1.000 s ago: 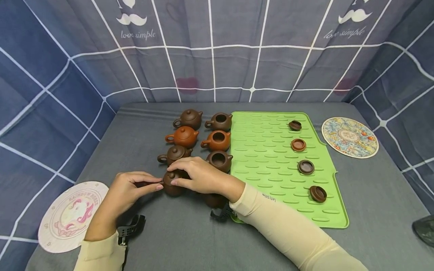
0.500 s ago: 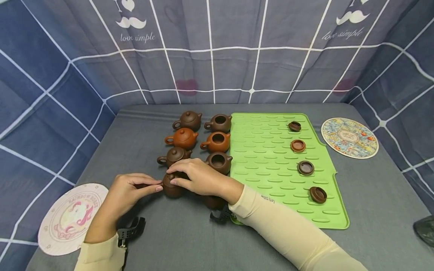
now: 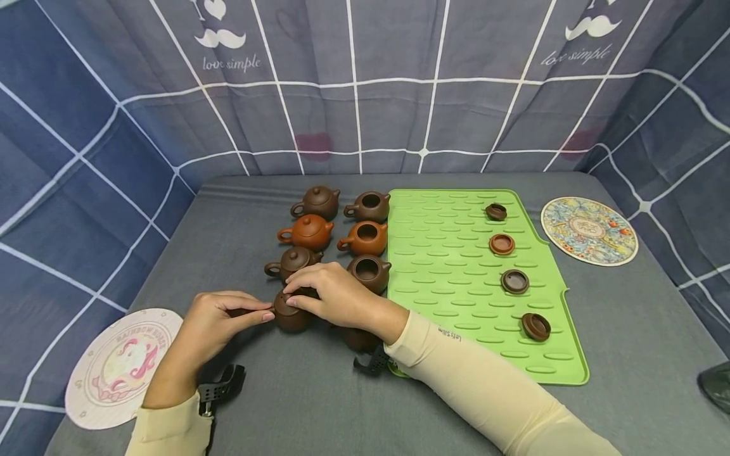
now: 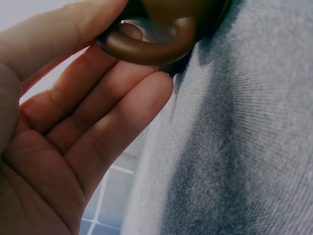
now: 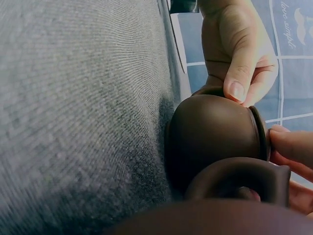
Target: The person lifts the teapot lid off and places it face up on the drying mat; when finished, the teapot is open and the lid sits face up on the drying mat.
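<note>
A small, round, dark-brown teapot (image 3: pixel 293 318), smooth with a soft sheen, stands upright at the near end of the left column, behind it three more lidded teapots (image 3: pixel 308 232). The left hand (image 3: pixel 206 323) pinches its loop handle (image 4: pixel 149 52) narrowly; the right hand (image 3: pixel 339 297) grips the lid (image 5: pixel 262 131), seated on top, between thumb and fingers. The next lidded pot sits just behind; uncovered teapots (image 3: pixel 358 243) stand to the right, the nearest partly hidden by the right arm. Grey cloth (image 3: pixel 302 399) stretches in front. Further right, a ridged green mat (image 3: pixel 445 237) bears four loose lids (image 3: pixel 515 282). Blue-grey, white-gridded curtains (image 3: pixel 393 117) surround the table.
</note>
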A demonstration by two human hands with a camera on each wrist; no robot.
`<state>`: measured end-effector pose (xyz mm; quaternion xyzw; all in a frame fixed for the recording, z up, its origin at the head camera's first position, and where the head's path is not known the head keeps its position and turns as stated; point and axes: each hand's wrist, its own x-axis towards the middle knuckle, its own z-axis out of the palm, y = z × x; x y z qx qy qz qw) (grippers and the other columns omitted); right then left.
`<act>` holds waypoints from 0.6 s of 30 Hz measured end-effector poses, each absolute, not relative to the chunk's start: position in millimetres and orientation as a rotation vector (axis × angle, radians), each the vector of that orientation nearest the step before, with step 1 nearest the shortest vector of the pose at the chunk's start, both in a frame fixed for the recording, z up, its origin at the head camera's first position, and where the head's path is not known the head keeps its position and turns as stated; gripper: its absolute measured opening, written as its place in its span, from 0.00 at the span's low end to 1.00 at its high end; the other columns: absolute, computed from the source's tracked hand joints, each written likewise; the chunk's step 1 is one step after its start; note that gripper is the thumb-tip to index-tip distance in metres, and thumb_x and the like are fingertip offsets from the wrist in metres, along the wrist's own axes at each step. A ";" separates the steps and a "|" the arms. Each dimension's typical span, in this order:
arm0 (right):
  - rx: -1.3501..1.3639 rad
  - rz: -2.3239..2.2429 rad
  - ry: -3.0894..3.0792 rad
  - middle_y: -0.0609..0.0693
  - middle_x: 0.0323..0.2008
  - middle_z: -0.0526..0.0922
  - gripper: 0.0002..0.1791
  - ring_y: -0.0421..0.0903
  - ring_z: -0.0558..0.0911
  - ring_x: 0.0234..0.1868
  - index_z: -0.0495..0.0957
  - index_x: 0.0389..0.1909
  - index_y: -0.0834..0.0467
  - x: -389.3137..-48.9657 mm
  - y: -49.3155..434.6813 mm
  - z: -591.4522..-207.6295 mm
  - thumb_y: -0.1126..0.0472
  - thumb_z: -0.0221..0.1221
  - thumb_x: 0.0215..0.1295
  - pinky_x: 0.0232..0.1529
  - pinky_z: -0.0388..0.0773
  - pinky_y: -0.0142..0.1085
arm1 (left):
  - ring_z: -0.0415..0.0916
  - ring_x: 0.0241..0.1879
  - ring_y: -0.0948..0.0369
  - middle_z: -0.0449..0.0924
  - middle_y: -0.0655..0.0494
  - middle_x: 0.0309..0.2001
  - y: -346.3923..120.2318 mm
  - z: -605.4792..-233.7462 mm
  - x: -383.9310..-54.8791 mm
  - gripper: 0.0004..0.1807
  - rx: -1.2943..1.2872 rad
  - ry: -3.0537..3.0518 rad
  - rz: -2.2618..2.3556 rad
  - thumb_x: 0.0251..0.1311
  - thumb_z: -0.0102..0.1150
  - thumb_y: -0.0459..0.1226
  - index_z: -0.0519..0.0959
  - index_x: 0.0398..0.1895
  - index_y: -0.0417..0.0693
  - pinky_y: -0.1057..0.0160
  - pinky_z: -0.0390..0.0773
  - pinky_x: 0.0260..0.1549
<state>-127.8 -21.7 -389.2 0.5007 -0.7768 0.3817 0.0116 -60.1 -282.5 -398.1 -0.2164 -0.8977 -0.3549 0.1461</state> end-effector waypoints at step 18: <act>1.585 1.661 -2.456 0.44 0.50 0.84 0.12 0.38 0.80 0.48 0.81 0.58 0.57 -117.4 -7.3 -363.0 0.60 0.62 0.79 0.48 0.78 0.35 | 0.85 0.36 0.66 0.89 0.69 0.36 -281.0 -397.8 -56.2 0.12 -0.589 -2.597 -1.020 0.50 0.84 0.32 0.94 0.36 0.57 0.76 0.77 0.37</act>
